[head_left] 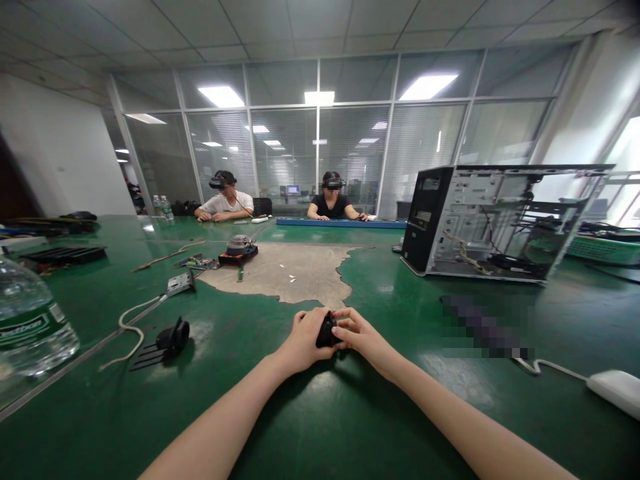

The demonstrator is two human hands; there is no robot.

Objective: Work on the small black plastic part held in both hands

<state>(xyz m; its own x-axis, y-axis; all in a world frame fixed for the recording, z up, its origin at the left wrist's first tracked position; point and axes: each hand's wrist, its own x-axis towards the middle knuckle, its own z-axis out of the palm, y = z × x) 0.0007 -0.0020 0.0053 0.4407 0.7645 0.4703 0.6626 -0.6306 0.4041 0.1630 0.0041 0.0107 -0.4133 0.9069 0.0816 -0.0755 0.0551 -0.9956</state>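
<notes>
Between my two hands is a small dark rounded part (pixel 326 331), held just above or on the green table; its kind is hard to make out. My left hand (pixel 303 341) wraps round it from the left, thumb below and fingers over the top. From the other side, the bent fingers of my right hand (pixel 361 333) press against its right edge. Off to the left lies a black plastic piece (pixel 173 340) with a round end and long prongs. Beyond it sits a metal box-like part (pixel 180 283) with a whitish cable.
An opened computer case (pixel 500 227) stands at the right. A heatsink-like fan unit (pixel 239 248) and circuit board (pixel 200 261) lie beyond my hands. A water bottle (pixel 30 320) is at left, a white device (pixel 617 393) at right. Two people (pixel 227 200) sit across the table.
</notes>
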